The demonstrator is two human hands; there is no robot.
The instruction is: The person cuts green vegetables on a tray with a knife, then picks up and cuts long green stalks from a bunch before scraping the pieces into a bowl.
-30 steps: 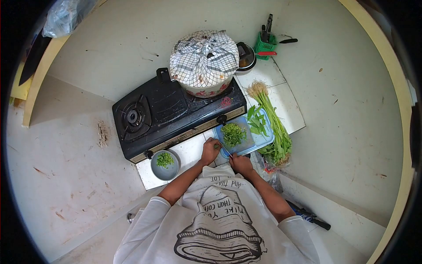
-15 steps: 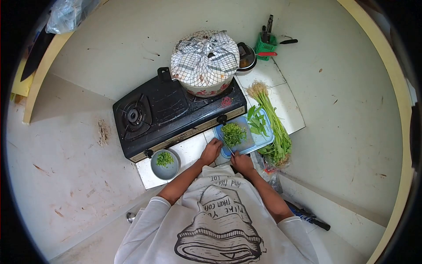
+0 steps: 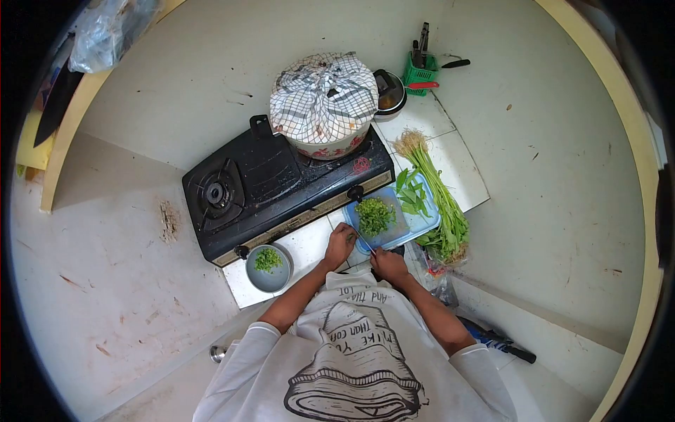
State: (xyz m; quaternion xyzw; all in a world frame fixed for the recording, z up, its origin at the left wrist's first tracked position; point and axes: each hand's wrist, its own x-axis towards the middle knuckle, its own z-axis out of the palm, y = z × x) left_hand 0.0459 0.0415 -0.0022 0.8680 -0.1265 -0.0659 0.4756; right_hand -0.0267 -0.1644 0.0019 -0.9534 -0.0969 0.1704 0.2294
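Observation:
My right hand (image 3: 389, 264) is closed around the handle of a knife (image 3: 366, 244). The thin blade points up and left, across the near edge of the blue cutting board (image 3: 403, 224). At the blade's tip, my left hand (image 3: 341, 243) is closed with its fingers curled; what they pinch, if anything, is too small to make out. Beyond both hands a heap of chopped greens (image 3: 375, 216) lies on the board. Loose green leaves (image 3: 411, 193) rest on the light blue tray (image 3: 430, 219) to the right. A grey bowl (image 3: 280, 283) holding more chopped greens stands left of my left hand.
A black gas stove (image 3: 274, 184) spans the counter beyond my hands. On it sits a large pot (image 3: 334, 148) covered by a checked cloth (image 3: 323, 98). Long-stemmed greens (image 3: 443, 204) lie right of the tray. A green utensil basket (image 3: 420, 74) and a small pan (image 3: 390, 105) stand behind.
The view has shifted slightly. My left hand's fingers have moved a little at the knife's tip, while my right hand keeps its hold on the knife.

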